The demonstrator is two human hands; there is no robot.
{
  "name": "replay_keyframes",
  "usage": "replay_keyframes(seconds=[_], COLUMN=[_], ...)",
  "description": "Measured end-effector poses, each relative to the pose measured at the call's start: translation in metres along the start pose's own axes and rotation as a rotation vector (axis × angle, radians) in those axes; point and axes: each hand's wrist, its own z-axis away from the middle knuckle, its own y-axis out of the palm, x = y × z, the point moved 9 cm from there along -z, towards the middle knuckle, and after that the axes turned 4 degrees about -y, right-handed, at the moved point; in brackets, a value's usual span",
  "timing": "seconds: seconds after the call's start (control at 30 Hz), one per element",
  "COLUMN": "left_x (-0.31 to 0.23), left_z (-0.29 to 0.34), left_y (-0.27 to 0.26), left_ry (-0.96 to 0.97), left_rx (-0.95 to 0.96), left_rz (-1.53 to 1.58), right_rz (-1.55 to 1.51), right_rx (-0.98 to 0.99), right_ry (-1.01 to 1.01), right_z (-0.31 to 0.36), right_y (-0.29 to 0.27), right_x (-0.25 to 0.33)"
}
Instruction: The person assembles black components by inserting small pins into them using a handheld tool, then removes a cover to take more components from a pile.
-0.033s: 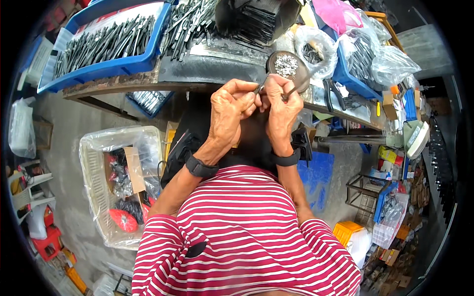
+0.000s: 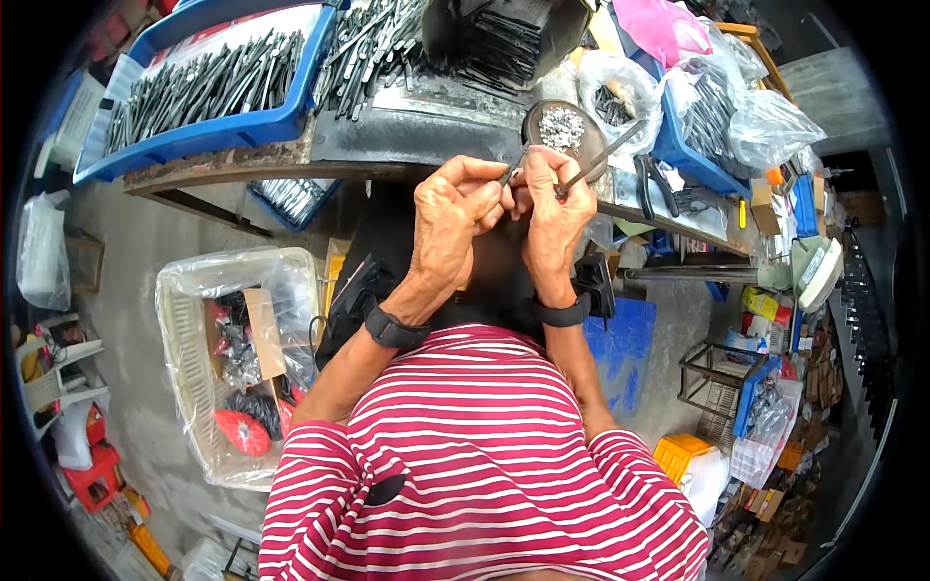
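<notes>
Close together at the table's front edge, my two hands are both closed. My left hand (image 2: 450,213) pinches a small dark piece (image 2: 509,174) between thumb and fingertips; most of it is covered. From my right hand (image 2: 554,208) a slim dark strip (image 2: 605,157) sticks out up and to the right, gripped between the fingers. Whether the strip and the small piece are joined, the fingers hide. Just beyond my right hand stands a round brown dish (image 2: 531,124) with a heap of small silvery metal parts (image 2: 561,128).
A blue tray (image 2: 208,133) of dark metal strips stands at the left, with loose strips (image 2: 373,53) beside it. Right of the dish lie a plastic bag (image 2: 639,102), black-handled pliers (image 2: 654,184) and a blue bin (image 2: 678,150). A lined white basket (image 2: 189,387) is on the floor.
The strip in my right hand was blurred and now shows sharply, turned slightly. My hands stay in almost the same place.
</notes>
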Motion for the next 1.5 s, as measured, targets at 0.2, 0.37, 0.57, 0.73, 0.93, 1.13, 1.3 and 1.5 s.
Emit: replay_keyframes(seconds=[0.2,0.37,0.57,0.73,0.93,1.13,1.3,1.5], left_x=[-0.007,-0.01,-0.002,0.001,-0.001,-0.012,-0.053,-0.128], left_z=[-0.001,-0.002,0.0,0.002,0.001,-0.004,-0.021,-0.055], left_y=[-0.003,-0.001,-0.001,0.003,0.003,0.003,-0.001,-0.02], left_ry=[0.086,0.116,0.077,0.066,0.034,0.035,0.213,0.609], left_rx=[-0.034,-0.024,-0.06,-0.049,-0.064,-0.04,-0.067,-0.343], left_rz=[-0.019,-0.089,-0.098,-0.063,-0.085,-0.134,-0.317,-0.866], right_rz=[0.091,0.285,0.523,0.56,0.576,0.392,0.196,-0.014], right_rx=[0.068,0.126,0.084,0.057,0.074,0.107,0.135,0.118], right_ry=[-0.152,-0.171,-0.437,-0.483,-0.516,-0.277,-0.148,0.091], right_z=[0.003,0.0,0.006,0.007,0.003,-0.003,-0.01,-0.007], right_y=[0.007,0.01,0.018,0.019,0.022,0.026,0.011,-0.003], right_x=[0.009,0.005,0.026,0.026,0.02,0.018,0.001,-0.01])
